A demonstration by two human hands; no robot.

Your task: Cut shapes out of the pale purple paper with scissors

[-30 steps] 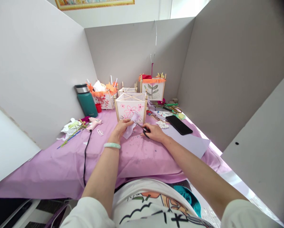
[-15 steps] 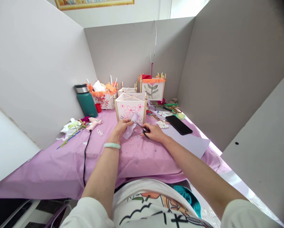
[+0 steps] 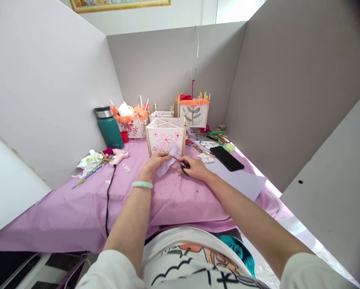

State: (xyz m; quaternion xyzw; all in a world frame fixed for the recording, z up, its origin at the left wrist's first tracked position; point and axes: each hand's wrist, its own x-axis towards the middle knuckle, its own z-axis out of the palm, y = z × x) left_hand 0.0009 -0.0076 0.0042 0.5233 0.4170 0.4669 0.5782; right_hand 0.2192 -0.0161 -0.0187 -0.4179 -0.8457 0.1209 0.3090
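Note:
Between the fingertips of my left hand (image 3: 156, 162) is a pale lilac piece of paper (image 3: 165, 167), part of it hanging below the hand. My right hand (image 3: 196, 167) is closed round the black handles of a pair of scissors (image 3: 184, 165). The scissor blades point left and meet the paper beside my left fingertips. Just behind both hands stands a white lantern (image 3: 166, 138) with a wooden stick frame and pink flowers drawn on its front panel; the paper covers part of its lower edge.
A teal bottle (image 3: 110, 130) stands at the left, with a pink glue gun (image 3: 119, 155) and its black cord before it. More decorated lanterns (image 3: 195, 114) stand behind. At the right, a black phone (image 3: 227, 158) lies by a large lilac sheet (image 3: 243, 182). Grey partitions enclose the table.
The paper's upper part has swung slightly to the right and lower at the blades. My left fingers have shifted a little; the right hand stays almost in place.

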